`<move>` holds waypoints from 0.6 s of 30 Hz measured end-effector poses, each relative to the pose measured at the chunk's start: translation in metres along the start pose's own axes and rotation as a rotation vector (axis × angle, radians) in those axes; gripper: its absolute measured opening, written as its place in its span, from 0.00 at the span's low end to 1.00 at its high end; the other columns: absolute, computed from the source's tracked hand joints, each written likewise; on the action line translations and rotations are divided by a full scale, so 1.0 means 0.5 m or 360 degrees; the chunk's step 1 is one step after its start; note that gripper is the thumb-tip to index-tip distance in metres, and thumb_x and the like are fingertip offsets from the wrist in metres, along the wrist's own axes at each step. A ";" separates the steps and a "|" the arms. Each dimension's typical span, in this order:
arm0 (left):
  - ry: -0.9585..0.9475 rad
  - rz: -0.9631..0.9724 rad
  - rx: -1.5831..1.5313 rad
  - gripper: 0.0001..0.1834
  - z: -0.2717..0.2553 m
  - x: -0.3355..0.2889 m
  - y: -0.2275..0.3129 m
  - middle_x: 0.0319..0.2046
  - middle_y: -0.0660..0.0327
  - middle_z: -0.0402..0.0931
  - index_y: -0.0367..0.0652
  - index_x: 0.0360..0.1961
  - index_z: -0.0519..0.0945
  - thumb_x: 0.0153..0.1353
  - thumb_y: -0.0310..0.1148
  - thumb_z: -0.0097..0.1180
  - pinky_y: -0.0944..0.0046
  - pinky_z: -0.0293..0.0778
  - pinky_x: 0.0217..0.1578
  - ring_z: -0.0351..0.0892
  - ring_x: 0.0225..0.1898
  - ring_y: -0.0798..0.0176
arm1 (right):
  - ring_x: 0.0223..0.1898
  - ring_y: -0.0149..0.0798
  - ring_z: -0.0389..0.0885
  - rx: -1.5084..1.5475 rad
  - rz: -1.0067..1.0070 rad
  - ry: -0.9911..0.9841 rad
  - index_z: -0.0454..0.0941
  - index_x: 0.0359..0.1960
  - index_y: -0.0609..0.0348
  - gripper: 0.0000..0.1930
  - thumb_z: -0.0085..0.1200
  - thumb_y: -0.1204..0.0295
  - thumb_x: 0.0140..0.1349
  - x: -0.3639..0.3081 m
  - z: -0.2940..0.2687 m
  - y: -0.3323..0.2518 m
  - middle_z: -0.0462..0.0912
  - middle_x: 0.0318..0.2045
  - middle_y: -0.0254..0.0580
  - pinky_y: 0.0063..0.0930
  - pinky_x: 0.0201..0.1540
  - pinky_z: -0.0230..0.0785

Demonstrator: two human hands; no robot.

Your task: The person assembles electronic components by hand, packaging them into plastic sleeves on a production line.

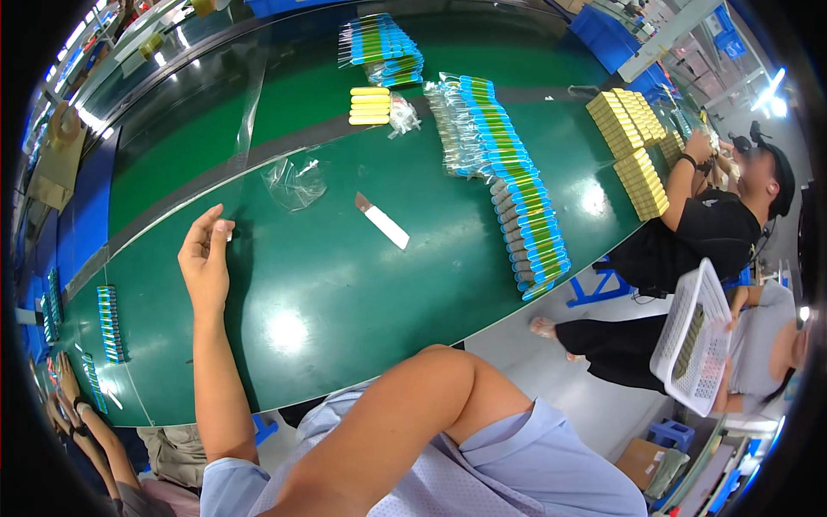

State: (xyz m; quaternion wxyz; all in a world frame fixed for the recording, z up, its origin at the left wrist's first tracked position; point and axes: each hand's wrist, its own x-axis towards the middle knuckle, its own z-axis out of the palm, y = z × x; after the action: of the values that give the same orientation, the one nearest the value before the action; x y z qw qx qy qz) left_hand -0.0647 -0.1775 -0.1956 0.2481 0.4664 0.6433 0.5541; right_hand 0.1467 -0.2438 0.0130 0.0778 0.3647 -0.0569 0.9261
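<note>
My left hand (205, 254) is raised over the green table (327, 319), its fingers curled and thumb close to the index finger. A small white bit shows at the fingertips, too small to name. My right arm (405, 405) bends at the elbow across my front, and its hand is out of the picture. To the right of my left hand lies a crumpled clear plastic bag (295, 184). Beyond it rests a flat blade with a white handle (384, 222). Yellow cylinders (369, 106) lie side by side near a crumpled clear wrapper (402, 115).
A long row of blue-and-green carded packs (517, 185) runs along the right, with another pile (383, 47) farther back. Yellow blocks (633, 138) are stacked by a seated co-worker (706, 215). Another person holds a white basket (693, 336). Other people's hands (67, 379) are at far left.
</note>
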 end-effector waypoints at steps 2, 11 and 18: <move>-0.0047 0.0002 0.0015 0.16 -0.010 0.004 0.008 0.39 0.62 0.83 0.35 0.56 0.81 0.73 0.32 0.55 0.70 0.73 0.43 0.77 0.38 0.72 | 0.60 0.40 0.75 -0.0139 -0.0086 0.0065 0.66 0.66 0.69 0.27 0.42 0.58 0.77 -0.010 -0.008 -0.006 0.74 0.59 0.50 0.36 0.61 0.66; -0.0437 0.0002 0.0589 0.19 -0.075 -0.036 0.121 0.37 0.56 0.87 0.33 0.58 0.81 0.65 0.23 0.58 0.69 0.73 0.38 0.79 0.33 0.71 | 0.38 0.46 0.84 -0.4040 -0.1118 0.0875 0.80 0.43 0.65 0.14 0.62 0.66 0.63 -0.272 0.026 -0.170 0.86 0.36 0.49 0.37 0.40 0.76; -0.0497 0.0064 0.0801 0.17 -0.073 -0.146 0.122 0.31 0.53 0.87 0.36 0.52 0.85 0.60 0.19 0.63 0.63 0.76 0.37 0.83 0.30 0.61 | 0.33 0.40 0.78 -0.4236 -0.1125 0.3729 0.82 0.44 0.62 0.16 0.70 0.69 0.56 -0.507 0.114 -0.182 0.82 0.33 0.42 0.33 0.38 0.72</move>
State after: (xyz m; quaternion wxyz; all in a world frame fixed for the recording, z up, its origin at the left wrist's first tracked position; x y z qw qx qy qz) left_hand -0.0430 -0.2620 -0.1429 0.2097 0.6054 0.7052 0.3036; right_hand 0.3846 -0.1899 -0.1143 -0.4545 0.7139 0.5310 0.0433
